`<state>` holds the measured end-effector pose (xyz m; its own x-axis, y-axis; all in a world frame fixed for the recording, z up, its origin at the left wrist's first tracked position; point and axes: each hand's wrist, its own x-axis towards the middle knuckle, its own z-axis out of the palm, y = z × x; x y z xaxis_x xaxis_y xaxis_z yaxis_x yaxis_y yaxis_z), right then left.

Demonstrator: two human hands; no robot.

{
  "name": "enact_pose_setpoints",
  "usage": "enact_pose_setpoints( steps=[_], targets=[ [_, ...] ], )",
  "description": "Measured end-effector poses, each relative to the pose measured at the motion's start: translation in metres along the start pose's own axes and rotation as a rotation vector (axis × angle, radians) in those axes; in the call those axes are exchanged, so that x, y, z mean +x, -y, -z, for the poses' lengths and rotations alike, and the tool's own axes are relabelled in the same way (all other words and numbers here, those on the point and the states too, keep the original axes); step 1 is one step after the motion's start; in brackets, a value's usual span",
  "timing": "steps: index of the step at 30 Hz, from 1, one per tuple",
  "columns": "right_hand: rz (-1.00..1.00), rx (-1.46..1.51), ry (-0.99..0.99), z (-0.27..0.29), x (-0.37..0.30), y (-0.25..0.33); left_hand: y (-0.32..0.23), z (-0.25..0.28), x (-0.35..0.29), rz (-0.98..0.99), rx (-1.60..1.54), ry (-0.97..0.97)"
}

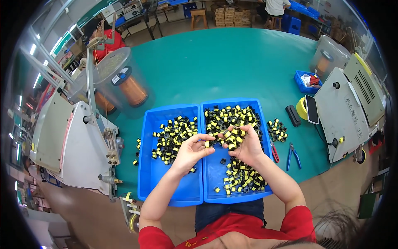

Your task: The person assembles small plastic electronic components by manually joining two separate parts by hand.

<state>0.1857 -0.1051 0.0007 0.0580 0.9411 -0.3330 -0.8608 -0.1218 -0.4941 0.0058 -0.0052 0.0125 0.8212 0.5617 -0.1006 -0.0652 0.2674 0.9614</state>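
Observation:
Between the thumb and fingertips of my left hand [191,152] is a single small coil bobbin [207,144], black with yellow tape. My right hand [250,150] is cupped around a handful of the same bobbins [234,137], its fingers curled up around them. Both hands are close together above two blue trays standing side by side. In the left tray [155,182] a loose heap of bobbins [174,137] lies mostly in the upper part. The right tray [212,172] has a large heap at its far end and another pile [244,176] nearer me.
Right of the trays lie loose bobbins [277,130], red-handled pliers [274,152], blue-handled pliers [293,157], a black case [293,115] and a phone [311,109]. Winding machines [78,145] flank the green table [186,62]. Copper wire spools [132,89] stand at the back left.

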Motion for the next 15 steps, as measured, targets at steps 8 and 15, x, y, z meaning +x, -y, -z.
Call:
enact_pose_setpoints(
  steps=[8, 15],
  targets=[
    [0.077, -0.128, 0.041, 0.001, -0.005, -0.006, 0.002, 0.0, 0.004, 0.092, -0.287, 0.084],
    [0.104, -0.11, 0.051, -0.002, -0.004, -0.011, 0.017, 0.011, 0.007, 0.185, -0.524, 0.099]
  ],
)
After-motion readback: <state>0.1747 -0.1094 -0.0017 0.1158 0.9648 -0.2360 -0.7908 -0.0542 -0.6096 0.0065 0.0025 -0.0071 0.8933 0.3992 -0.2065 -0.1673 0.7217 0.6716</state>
